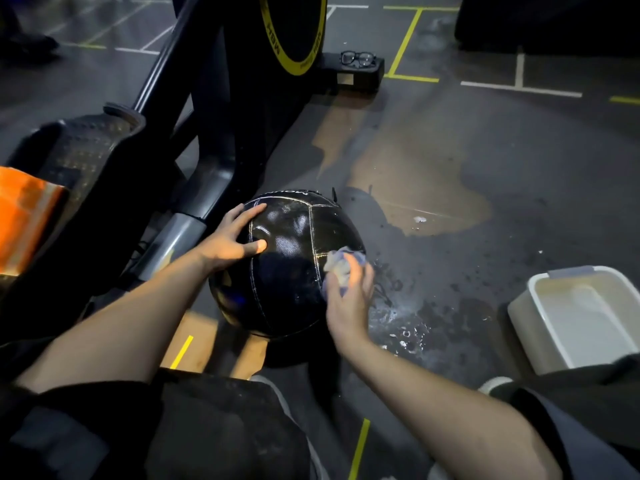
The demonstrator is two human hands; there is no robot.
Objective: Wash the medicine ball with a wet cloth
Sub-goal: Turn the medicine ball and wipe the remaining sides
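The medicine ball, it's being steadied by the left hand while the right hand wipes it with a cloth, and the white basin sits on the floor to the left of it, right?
Not quite. In the head view the white basin sits to the right of the medicine ball, not the left. The rest holds: left hand steadies it, right hand wipes with the cloth.

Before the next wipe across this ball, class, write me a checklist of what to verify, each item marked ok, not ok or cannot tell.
1. Black stitched leather medicine ball steadied: ok, the left hand lies flat on its upper left side.
2. Crumpled pale blue cloth gripped: ok, the right hand presses it to the ball's right side.
3. Cloth wet enough: cannot tell, though the ball's surface glistens.
4. White rectangular plastic basin nearby for rinsing: ok, it sits on the floor to the right.
5. Floor dry underfoot: not ok, a puddle lies beside the ball.
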